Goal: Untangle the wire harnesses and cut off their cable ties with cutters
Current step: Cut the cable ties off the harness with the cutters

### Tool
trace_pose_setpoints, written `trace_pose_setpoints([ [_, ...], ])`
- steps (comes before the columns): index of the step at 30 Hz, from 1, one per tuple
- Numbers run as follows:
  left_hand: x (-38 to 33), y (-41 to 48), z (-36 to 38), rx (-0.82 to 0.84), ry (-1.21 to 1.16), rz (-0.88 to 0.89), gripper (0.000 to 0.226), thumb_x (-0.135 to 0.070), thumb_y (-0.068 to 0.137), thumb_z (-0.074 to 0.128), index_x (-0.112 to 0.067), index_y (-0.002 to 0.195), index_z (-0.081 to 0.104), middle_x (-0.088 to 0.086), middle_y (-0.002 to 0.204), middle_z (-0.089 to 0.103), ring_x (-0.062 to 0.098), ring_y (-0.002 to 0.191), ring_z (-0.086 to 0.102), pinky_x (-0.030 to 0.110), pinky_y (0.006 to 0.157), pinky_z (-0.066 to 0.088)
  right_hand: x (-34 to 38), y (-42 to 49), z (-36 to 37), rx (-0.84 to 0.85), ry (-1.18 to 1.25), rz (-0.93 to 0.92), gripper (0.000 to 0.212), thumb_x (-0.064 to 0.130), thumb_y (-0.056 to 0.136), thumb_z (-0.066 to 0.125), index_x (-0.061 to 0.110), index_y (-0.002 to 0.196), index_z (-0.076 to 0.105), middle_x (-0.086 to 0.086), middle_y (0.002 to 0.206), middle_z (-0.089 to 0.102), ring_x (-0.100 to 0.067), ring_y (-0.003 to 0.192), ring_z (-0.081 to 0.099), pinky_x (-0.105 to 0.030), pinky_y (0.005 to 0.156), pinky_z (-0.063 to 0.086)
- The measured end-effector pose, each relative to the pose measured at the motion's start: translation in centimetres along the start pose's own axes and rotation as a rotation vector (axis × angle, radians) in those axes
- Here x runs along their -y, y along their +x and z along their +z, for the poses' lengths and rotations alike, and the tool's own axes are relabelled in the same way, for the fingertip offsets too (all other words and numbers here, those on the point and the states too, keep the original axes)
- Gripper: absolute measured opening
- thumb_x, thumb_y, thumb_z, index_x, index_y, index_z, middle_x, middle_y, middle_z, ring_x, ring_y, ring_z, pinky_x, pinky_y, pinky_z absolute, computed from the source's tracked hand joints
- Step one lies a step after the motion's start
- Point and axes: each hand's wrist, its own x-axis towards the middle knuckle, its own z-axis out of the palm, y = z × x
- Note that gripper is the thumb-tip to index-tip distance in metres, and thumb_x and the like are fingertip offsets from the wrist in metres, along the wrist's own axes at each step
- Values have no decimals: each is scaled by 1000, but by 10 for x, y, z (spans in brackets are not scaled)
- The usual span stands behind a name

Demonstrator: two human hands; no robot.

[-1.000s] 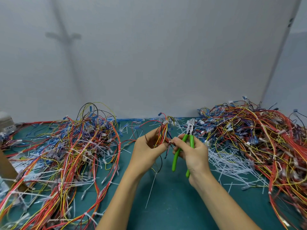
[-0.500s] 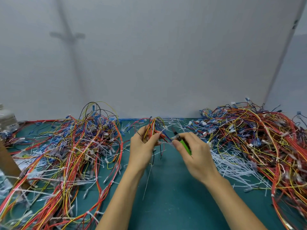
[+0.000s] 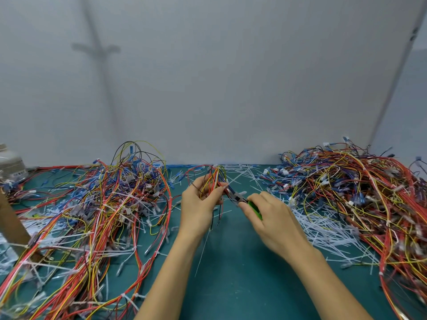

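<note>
My left hand (image 3: 200, 205) grips a small looped wire harness (image 3: 213, 179) of red, yellow and black wires above the green mat. A thin white cable tie (image 3: 203, 252) hangs down from it. My right hand (image 3: 271, 218) holds green-handled cutters (image 3: 254, 207), mostly hidden in the palm. Their dark jaws (image 3: 235, 196) point left and reach the harness just beside my left thumb.
A big tangle of harnesses (image 3: 92, 215) covers the mat's left side, another heap (image 3: 358, 195) the right. Cut white ties (image 3: 323, 229) lie scattered right of my hands. A brown post (image 3: 11, 225) and a white container (image 3: 10, 162) stand far left. Grey walls close the back.
The cutters have turned from upright to pointing left, and their jaws have come up to the harness. Both hands have shifted slightly, the left still holding the bundle.
</note>
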Motion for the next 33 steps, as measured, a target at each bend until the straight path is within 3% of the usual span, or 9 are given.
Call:
trace_pose_setpoints([
  [11,0,0,-1,41,15,1,22,1,89,65,-17,100,66,-5,85,76,5,76,67,18,61,53,8,-2,-1,-2,-34,18,40,54,98,35,21,100,57,3,89,51,-20,88,52,-38,77,45],
  [33,-1,0,-4,35,50,13,23,-1,92,61,-9,113,64,-7,91,77,-1,81,66,15,56,49,14,-2,0,-3,-8,49,39,55,99,34,22,101,56,5,90,49,-18,87,50,-36,76,44],
])
